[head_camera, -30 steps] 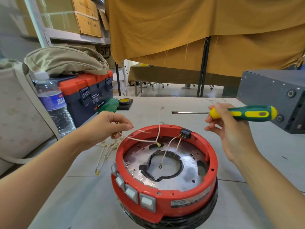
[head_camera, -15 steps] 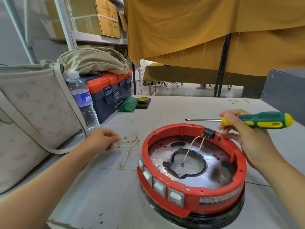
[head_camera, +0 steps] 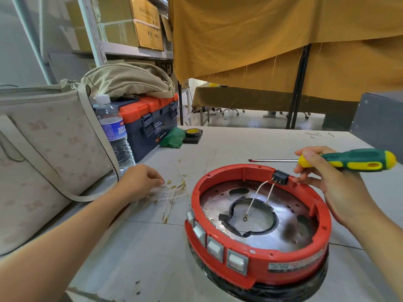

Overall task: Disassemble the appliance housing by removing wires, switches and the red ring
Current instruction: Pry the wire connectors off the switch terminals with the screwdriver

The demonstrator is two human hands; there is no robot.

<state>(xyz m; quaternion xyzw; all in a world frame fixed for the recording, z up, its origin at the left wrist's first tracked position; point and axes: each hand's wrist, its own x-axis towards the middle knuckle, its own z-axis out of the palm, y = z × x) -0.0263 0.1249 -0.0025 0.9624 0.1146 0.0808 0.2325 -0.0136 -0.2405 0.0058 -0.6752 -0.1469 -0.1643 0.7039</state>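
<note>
The round appliance housing stands on the table with its red ring (head_camera: pixel 322 211) on top of a black base (head_camera: pixel 283 291). Several white rocker switches (head_camera: pixel 214 247) sit in the ring's front left. A black switch (head_camera: pixel 280 177) is clipped to the far rim, and two white wires (head_camera: pixel 254 199) hang from it onto the metal plate (head_camera: pixel 290 216). My right hand (head_camera: pixel 333 188) grips a green and yellow screwdriver (head_camera: pixel 353 162) held level, its lower fingers by the black switch. My left hand (head_camera: pixel 139 182) pinches a white wire at the pile of loose wires (head_camera: pixel 174 192) left of the housing.
A beige bag (head_camera: pixel 50 153), a water bottle (head_camera: pixel 113 131) and an orange and blue toolbox (head_camera: pixel 150 120) line the table's left side. A green cloth (head_camera: pixel 172 138) and a tape roll (head_camera: pixel 193 132) lie behind. A grey metal box (head_camera: pixel 379 125) stands at the far right.
My left hand pulled a white wire out of the housing and carried it left to the pile of loose wires. My right hand kept the screwdriver level by the black switch.
</note>
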